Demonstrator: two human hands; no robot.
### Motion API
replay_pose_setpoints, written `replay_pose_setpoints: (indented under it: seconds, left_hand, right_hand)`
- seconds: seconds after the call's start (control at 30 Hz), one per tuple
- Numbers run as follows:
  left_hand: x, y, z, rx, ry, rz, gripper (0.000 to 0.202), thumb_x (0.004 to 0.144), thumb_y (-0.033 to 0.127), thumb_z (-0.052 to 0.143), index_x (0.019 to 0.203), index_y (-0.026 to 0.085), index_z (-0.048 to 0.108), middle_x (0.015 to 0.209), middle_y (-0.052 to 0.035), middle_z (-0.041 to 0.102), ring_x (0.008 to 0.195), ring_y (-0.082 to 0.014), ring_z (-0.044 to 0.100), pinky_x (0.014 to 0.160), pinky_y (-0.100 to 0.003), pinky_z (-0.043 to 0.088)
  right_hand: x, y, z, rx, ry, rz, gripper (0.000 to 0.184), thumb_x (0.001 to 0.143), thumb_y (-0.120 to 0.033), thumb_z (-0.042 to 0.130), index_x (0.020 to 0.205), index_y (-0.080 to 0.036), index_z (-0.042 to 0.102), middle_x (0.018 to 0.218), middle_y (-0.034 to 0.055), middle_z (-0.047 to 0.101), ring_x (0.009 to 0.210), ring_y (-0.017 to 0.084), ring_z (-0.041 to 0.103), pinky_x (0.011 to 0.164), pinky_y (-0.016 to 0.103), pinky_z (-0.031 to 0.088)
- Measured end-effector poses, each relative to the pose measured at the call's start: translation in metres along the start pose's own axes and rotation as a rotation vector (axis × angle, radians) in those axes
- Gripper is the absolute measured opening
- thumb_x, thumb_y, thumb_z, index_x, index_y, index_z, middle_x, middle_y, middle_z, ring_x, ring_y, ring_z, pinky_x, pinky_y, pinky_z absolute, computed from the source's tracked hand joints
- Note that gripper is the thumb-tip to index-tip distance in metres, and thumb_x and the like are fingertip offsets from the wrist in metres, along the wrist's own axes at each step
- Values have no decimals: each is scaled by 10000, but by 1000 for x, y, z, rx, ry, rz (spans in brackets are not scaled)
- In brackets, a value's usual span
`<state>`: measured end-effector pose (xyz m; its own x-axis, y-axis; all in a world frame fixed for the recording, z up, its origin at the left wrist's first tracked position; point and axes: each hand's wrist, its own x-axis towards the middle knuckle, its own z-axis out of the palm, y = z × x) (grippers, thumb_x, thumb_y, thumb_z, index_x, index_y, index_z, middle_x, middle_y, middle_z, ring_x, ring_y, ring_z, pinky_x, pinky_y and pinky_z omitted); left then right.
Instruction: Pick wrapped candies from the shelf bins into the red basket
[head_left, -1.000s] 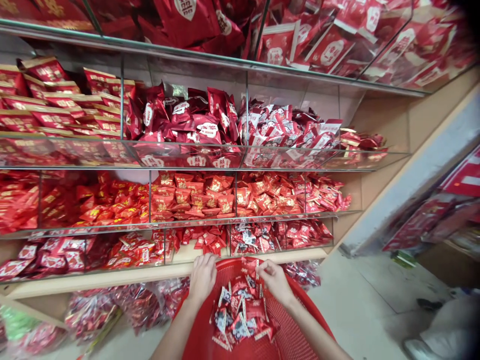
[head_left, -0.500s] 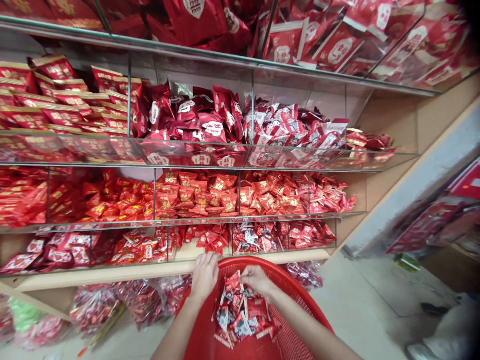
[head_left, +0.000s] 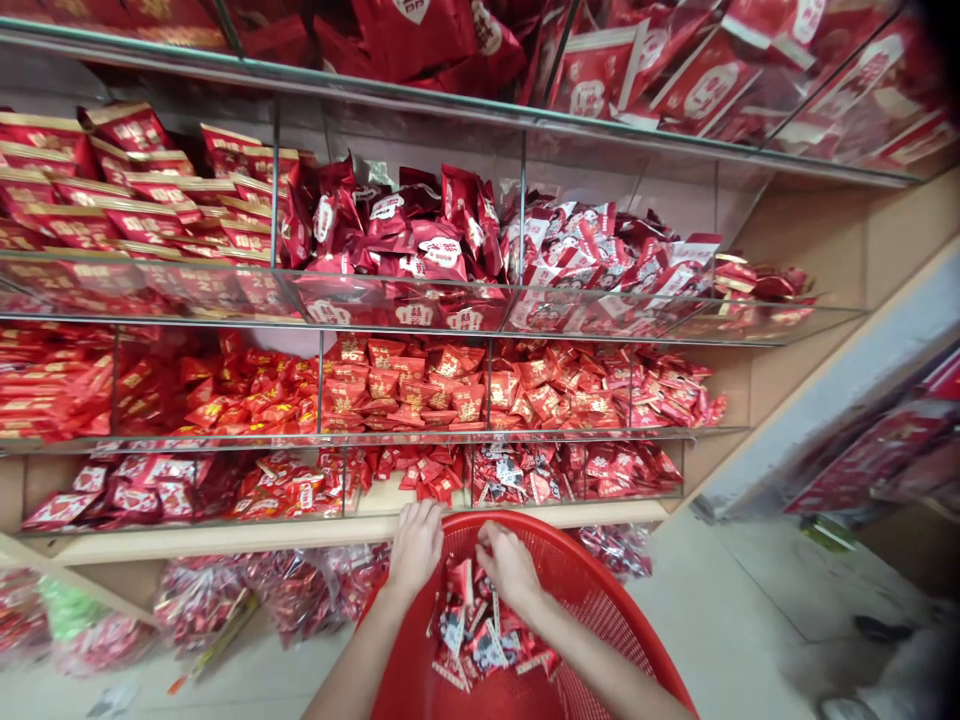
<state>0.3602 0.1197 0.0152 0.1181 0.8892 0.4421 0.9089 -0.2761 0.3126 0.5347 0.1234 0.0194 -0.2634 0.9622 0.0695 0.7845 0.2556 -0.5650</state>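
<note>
A red plastic basket [head_left: 600, 590] sits low in front of me, holding a heap of small red-and-white candy packets [head_left: 480, 640]. My left hand [head_left: 416, 548] grips the basket's far rim with its fingers curled over it. My right hand [head_left: 508, 565] reaches down into the heap, fingers bent round some packets. Both forearms come up from the bottom edge of the view.
Glass-fronted shelves [head_left: 480, 320] packed with red candy packets rise right behind the basket. A wooden ledge [head_left: 225, 540] runs under the lowest bin. Clear bags of sweets [head_left: 225, 600] lie on the floor at left. Pale floor [head_left: 735, 620] lies at right.
My right hand has moved left and down from the basket's far edge into the heap of packets. My left hand stays on the rim. The view has shifted slightly rightwards.
</note>
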Motion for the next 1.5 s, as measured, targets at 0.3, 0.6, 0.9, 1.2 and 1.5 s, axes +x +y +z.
replay_pose_setpoints:
  seconds: [0.3,0.6,0.9,1.2,1.5]
  left_hand:
    - [0,1,-1,15,-4,1,336,818,120,376,1111,221,505,1012,-38,543,932,-186,463,887,-357,345]
    - [0,2,-2,11,-11,-5,329,819,126,380,1103,230,510,1009,-36,543,934,-185,462,888,-360,344]
    - [0,2,-1,8,1,-2,338,809,115,384,1102,231,507,997,-37,545,918,-185,467,876,-361,347]
    - [0,0,2,-1,23,0,319,795,102,389,1056,223,527,988,-35,549,923,-183,472,871,-349,354]
    - [0,-1,0,-15,2,3,369,792,93,384,1105,238,513,985,-35,550,929,-187,473,872,-369,355]
  right_hand:
    - [-57,-24,55,-473,-330,-473,271,762,-240,498,1030,-199,478,1099,75,536,741,202,630,646,326,510]
    - [-68,-7,65,-498,-399,-530,295,765,-275,526,1044,-182,501,1096,90,554,785,229,633,670,368,534]
    - [-52,-19,38,-375,-245,-510,190,846,-298,423,983,-207,517,994,47,578,708,152,620,629,266,494]
    - [43,26,-48,-47,296,-59,237,864,-320,366,909,-186,556,914,70,612,803,170,599,690,261,436]
    - [80,52,-52,189,360,358,300,755,-453,487,627,-207,602,723,71,670,711,194,610,605,259,379]
